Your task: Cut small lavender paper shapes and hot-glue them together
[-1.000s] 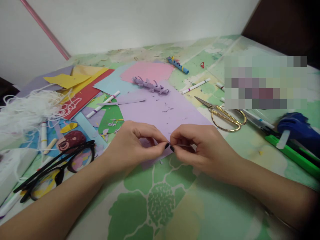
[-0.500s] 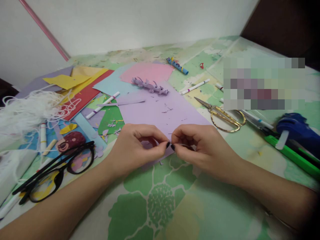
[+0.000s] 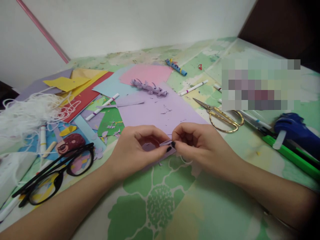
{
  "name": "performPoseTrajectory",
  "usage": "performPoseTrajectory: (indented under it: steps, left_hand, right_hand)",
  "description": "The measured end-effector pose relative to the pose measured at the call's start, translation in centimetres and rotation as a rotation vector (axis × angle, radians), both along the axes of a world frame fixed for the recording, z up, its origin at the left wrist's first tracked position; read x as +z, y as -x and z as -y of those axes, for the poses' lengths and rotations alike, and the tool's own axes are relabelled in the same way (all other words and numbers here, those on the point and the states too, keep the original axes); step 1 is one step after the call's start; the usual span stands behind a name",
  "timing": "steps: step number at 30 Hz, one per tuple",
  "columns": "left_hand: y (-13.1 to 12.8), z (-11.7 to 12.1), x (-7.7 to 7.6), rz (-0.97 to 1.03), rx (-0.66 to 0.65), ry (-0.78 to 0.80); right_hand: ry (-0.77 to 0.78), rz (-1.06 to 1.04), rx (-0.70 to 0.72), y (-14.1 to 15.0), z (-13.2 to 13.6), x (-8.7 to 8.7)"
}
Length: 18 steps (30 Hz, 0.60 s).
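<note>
My left hand [image 3: 142, 146] and my right hand [image 3: 200, 146] meet above the near corner of a sheet of purple paper [image 3: 150, 110]. Thumb and fingertips of both are pinched on a small purple paper strip [image 3: 166, 143] between them. Most of the strip is hidden by the fingers. On the sheet beyond lies a purple rolled paper tube [image 3: 150, 88] with curled cut-outs on it. Small purple scraps [image 3: 167, 109] are scattered near it. To the right of the sheet rest gold-handled scissors [image 3: 220, 116], apart from my hand.
Black glasses [image 3: 60, 176], tangled white string [image 3: 37, 113], a white marker [image 3: 102, 106] and coloured paper [image 3: 87, 100] crowd the left. A green cutter [image 3: 290, 153] and a blue tape dispenser [image 3: 297, 130] lie at right. A blue paper tube [image 3: 176, 67] is farther back.
The fingertips have shifted slightly, and more of the purple strip now shows between them. My right hand has turned a little. The objects on the table stay in place.
</note>
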State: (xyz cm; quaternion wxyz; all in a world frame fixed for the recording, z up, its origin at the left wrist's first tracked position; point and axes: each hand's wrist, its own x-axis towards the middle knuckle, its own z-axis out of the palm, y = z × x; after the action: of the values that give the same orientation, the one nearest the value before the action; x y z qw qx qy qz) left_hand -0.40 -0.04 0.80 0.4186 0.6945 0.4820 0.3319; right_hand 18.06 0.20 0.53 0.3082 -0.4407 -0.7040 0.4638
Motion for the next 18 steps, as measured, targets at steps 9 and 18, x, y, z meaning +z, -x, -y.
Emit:
performPoseTrajectory:
  steps: [9, 18]
  left_hand:
    - [-0.4, 0.0, -0.1, 0.068, 0.094, 0.052]
    - [-0.2, -0.3, -0.7, 0.252, 0.174, 0.268]
  right_hand:
    - [0.013, -0.018, -0.012, 0.1, -0.1, -0.2]
    - [-0.635, 0.225, -0.245, -1.5, 1.4, 2.0]
